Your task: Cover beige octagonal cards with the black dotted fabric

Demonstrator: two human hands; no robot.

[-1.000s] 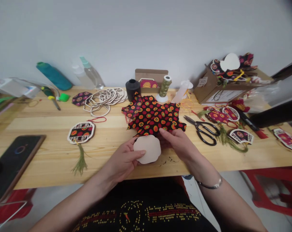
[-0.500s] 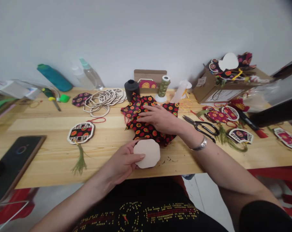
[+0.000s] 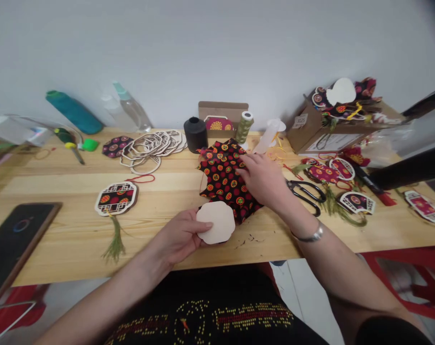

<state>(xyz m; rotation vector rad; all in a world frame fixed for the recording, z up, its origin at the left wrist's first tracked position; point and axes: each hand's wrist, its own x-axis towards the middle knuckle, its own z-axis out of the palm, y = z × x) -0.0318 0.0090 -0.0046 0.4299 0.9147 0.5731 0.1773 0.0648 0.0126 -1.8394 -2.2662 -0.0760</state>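
Observation:
Near the front edge of the table, my left hand [image 3: 183,233] pinches a pale, scallop-edged flat piece [image 3: 217,222], its thumb lying on top. Behind that piece lies a black patterned cloth [image 3: 222,175] with red and orange motifs and a jagged outline. My right hand [image 3: 262,179], wearing a silver bracelet, rests on the cloth's right side. Its fingers are bent against the fabric, and some fingertips are hidden or blurred. The black-handled scissors [image 3: 307,191] lie just right of this hand, their blades mostly hidden behind it.
A tasselled ornament [image 3: 116,198] and a phone [image 3: 17,239] lie at the left. Wooden frames [image 3: 148,148], a black spool [image 3: 195,134] and an olive thread cone [image 3: 244,128] stand or lie farther back. At the right are a cardboard box [image 3: 307,124] and more ornaments [image 3: 357,202].
My right hand has moved right and its fingers have bent. The cloth has shifted right and its left part has drawn in. My left hand still holds the pale piece.

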